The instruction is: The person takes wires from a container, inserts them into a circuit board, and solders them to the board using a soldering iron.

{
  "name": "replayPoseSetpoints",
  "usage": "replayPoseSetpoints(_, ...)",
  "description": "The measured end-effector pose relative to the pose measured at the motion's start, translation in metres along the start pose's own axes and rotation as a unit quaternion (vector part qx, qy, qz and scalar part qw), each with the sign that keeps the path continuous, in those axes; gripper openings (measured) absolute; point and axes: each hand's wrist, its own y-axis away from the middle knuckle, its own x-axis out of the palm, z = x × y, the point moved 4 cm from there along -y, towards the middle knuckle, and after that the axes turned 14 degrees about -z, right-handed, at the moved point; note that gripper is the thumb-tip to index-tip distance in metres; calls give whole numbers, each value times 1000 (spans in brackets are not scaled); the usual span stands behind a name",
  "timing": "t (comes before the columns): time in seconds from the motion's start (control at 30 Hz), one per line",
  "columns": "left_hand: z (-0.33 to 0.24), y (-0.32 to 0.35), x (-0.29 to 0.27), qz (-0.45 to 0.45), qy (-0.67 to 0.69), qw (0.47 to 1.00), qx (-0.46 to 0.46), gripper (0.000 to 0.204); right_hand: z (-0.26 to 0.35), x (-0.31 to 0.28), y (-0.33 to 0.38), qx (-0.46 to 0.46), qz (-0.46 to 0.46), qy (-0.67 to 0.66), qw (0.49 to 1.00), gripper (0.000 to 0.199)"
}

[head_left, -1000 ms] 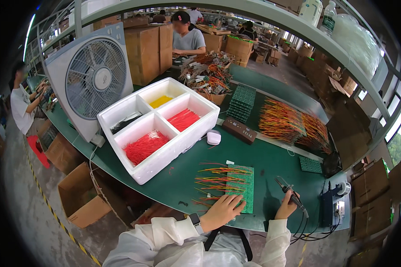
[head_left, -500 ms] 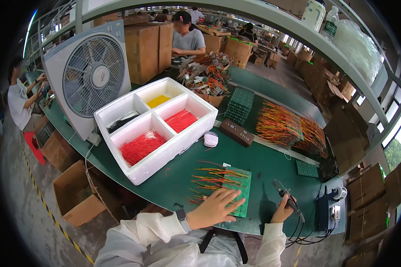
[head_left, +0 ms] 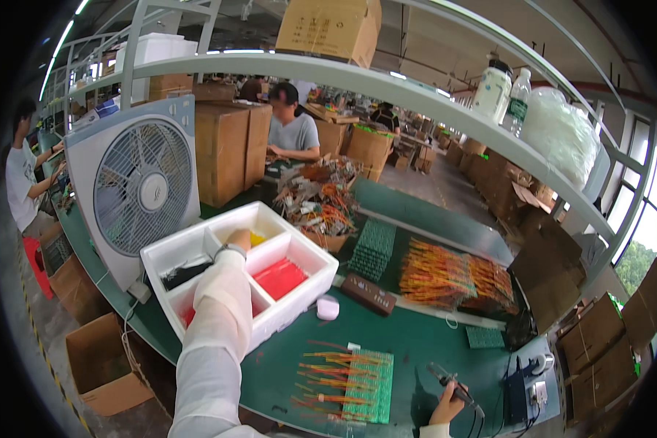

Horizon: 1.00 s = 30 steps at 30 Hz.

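Observation:
My left arm stretches far forward over a white foam box point(head_left: 310, 270), and my left hand point(head_left: 238, 239) is down in its back compartment among yellow wires point(head_left: 257, 238). The fingers there are hidden. Black wires point(head_left: 186, 273) and red wires point(head_left: 280, 278) fill other compartments, one partly behind my sleeve. At the lower right, my right hand point(head_left: 447, 406) is closed around a soldering iron point(head_left: 460, 392), its tip pointing up and to the left. Between box and iron, a green circuit board panel point(head_left: 370, 385) lies flat, with rows of red and yellow wires point(head_left: 325, 378) sticking out leftward.
A blue soldering station point(head_left: 515, 390) stands at the right. Farther back are a brown power strip point(head_left: 369, 293), wired boards point(head_left: 452, 274), stacked green boards point(head_left: 373, 250) and a small white case point(head_left: 328, 307). A fan point(head_left: 150, 190) stands left. A shelf point(head_left: 416, 95) crosses above.
My left hand has left the circuit board panel and reached forward into the yellow wires' compartment. The view has tilted up. My right hand still holds the soldering iron.

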Motion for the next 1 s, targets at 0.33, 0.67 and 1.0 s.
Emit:
replayPoseSetpoints(0.33, -36, 6, -21, 10, -46, 999, -17, 17, 2, -10, -2, -19, -45, 45, 998, 26)
replayPoseSetpoints(0.67, -33, 0, -31, -34, -47, 997, -48, 14, 11, -7, -7, -33, -7, 49, 998, 35)
replayPoseSetpoints(1.0, -59, 17, -77, -284, 118, 951, 10, 10, 27, -15, 9, -63, -13, -7, 998, 28)
